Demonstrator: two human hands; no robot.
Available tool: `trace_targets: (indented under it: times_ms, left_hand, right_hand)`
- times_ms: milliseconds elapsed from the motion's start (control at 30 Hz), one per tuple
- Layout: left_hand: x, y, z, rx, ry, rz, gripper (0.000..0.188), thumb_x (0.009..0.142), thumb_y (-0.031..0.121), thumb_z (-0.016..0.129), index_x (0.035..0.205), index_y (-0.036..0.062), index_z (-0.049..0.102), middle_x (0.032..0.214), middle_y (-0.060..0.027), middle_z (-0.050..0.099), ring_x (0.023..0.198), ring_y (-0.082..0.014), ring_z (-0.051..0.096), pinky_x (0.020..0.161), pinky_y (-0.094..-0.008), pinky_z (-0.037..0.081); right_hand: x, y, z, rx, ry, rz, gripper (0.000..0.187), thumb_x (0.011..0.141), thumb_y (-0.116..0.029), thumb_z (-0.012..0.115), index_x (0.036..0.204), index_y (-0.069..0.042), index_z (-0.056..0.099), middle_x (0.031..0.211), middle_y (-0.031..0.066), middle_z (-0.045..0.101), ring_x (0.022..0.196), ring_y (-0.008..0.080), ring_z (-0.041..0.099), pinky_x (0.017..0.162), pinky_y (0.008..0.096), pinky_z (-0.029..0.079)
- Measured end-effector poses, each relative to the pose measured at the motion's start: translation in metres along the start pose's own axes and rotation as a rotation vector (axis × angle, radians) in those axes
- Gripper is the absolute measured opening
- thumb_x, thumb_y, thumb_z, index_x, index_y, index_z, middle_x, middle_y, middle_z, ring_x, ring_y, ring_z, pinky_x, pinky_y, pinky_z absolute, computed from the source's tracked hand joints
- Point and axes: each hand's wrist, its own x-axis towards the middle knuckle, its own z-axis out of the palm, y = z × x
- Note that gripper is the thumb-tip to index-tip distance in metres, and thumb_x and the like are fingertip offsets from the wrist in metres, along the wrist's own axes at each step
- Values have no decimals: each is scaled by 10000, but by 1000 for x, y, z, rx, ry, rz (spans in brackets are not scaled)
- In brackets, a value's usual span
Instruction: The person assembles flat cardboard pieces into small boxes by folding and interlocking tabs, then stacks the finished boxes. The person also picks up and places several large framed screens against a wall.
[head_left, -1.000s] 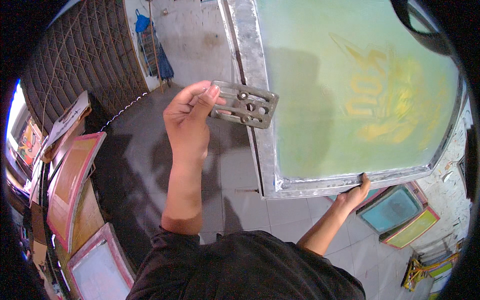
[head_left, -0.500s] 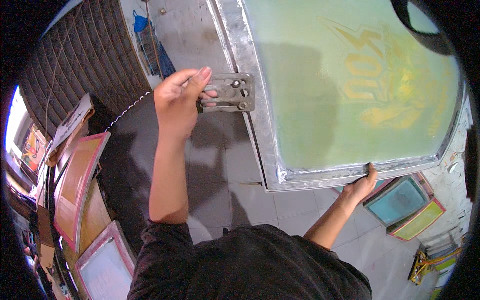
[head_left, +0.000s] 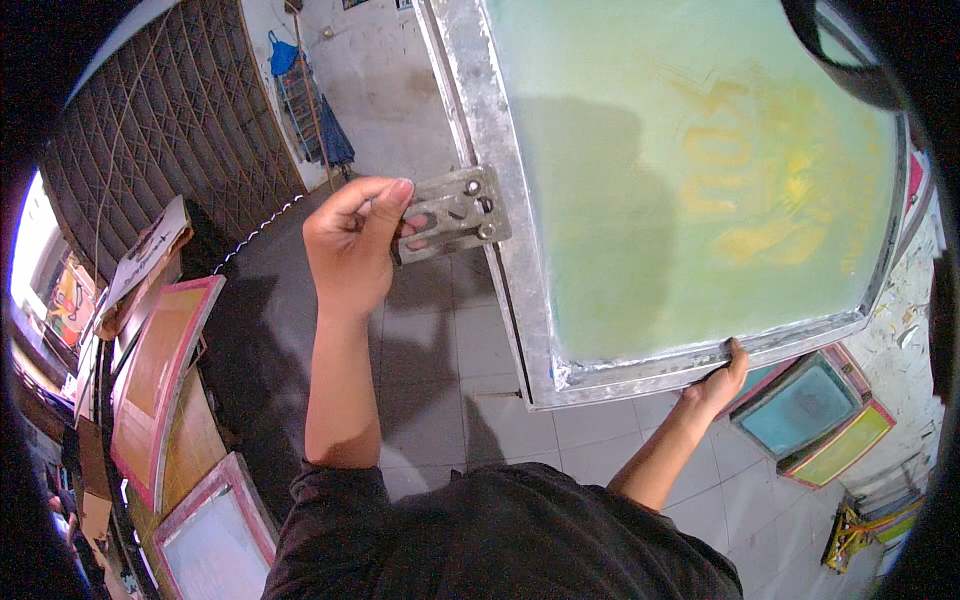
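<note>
A large silk-screen frame with grey metal edges fills the upper right, its greenish mesh bearing a faint yellow design. On its left edge sits a flat metal bracket with holes and bolt heads, slightly tilted. My left hand is closed on the bracket's outer end, thumb on top and fingertips showing through its gaps. Under the frame's near edge, my right hand grips the metal rail with the thumb over the top; its other fingers are mostly hidden beneath.
Pink-edged screens lean at the left, with a pale screen nearer. Blue and yellow screens lie at the right below the frame. A folding metal gate stands back left; grey floor tiles lie below.
The frame's near edge and my left hand sit lower in the picture. The bracket has tilted, its right end higher. Both hands keep their grips.
</note>
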Motion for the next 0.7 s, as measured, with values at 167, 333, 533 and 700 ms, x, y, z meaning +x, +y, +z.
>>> trace_targets:
  times_ms: [167,333,533,700]
  left_hand:
    - [-12,4,11,714,213,651,152,723,112,674,829,28,607,848,-84,595,790,-198,574,699,-274,447]
    - [-14,-8,21,774,136,703,359,645,163,717,969,85,583,1018,-116,540,973,-298,498,847,-366,368]
    - [-6,-4,26,851,44,877,469,586,305,752,984,126,578,1100,-123,486,1003,-318,463,832,-413,357]
    - [12,5,16,794,-83,1019,479,573,363,738,962,128,586,1060,-109,517,949,-294,492,784,-396,388]
  right_hand:
    - [-4,-2,4,-29,4,-44,355,724,-102,541,1048,25,474,977,114,512,844,225,521,744,356,434]
    - [-7,-2,12,4,-18,-45,369,730,-97,534,1065,42,462,994,126,513,851,228,522,749,355,441]
    - [-8,-5,17,-16,36,-35,346,736,-98,521,1046,48,469,988,132,514,884,241,524,766,370,438]
    - [-4,-7,9,58,11,10,318,738,-107,519,1017,41,477,960,131,514,875,241,524,766,371,434]
